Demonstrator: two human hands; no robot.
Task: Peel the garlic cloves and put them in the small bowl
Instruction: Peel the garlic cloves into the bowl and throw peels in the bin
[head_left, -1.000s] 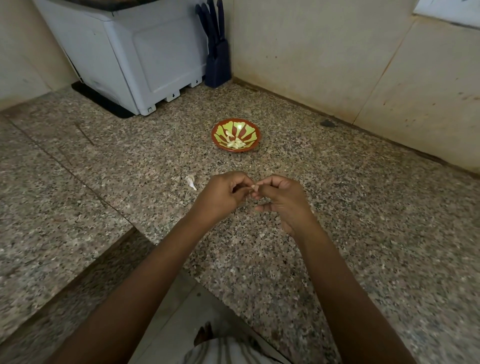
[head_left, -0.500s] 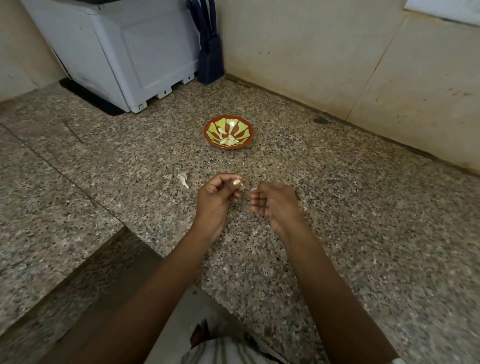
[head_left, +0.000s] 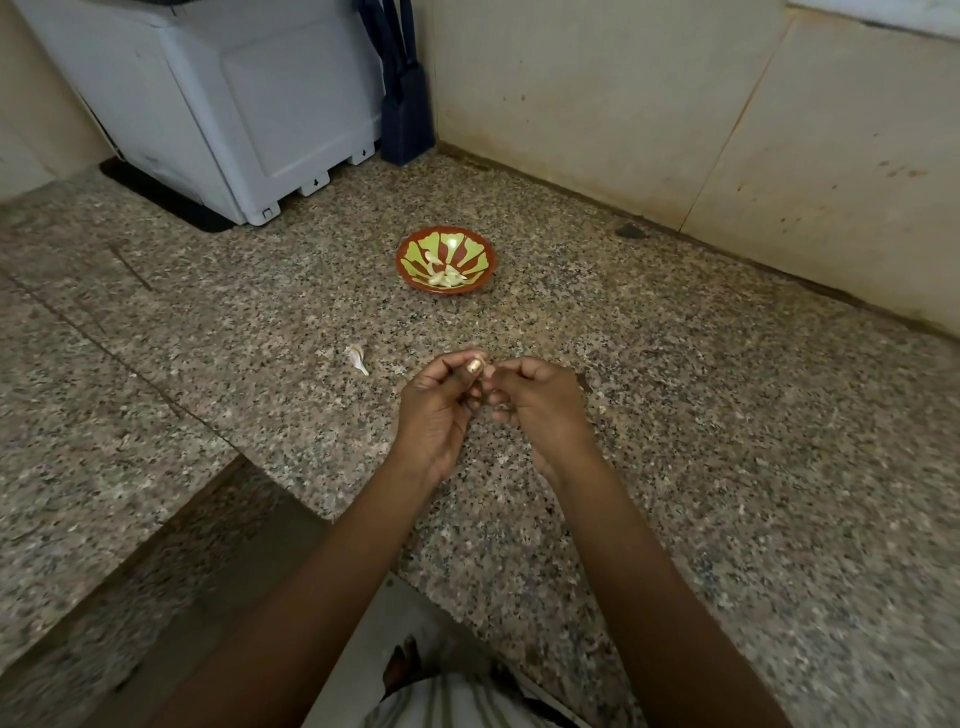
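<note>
Both hands meet above the speckled granite counter (head_left: 727, 467). The left hand (head_left: 441, 410) pinches a garlic clove (head_left: 474, 366), mostly hidden, at its curled fingertips. The right hand (head_left: 540, 410), fingers likewise curled, nips the same clove from the opposite side. The small bowl (head_left: 402, 260), holding peeled cloves (head_left: 444, 278), sits well beyond the hands with bare counter between. A loose garlic piece (head_left: 357, 357) lies just left of the hands. The white appliance (head_left: 208, 104) and dark knife block (head_left: 405, 119) bound the far corner. The counter's stepped edge (head_left: 280, 488) runs below the left forearm.
</note>
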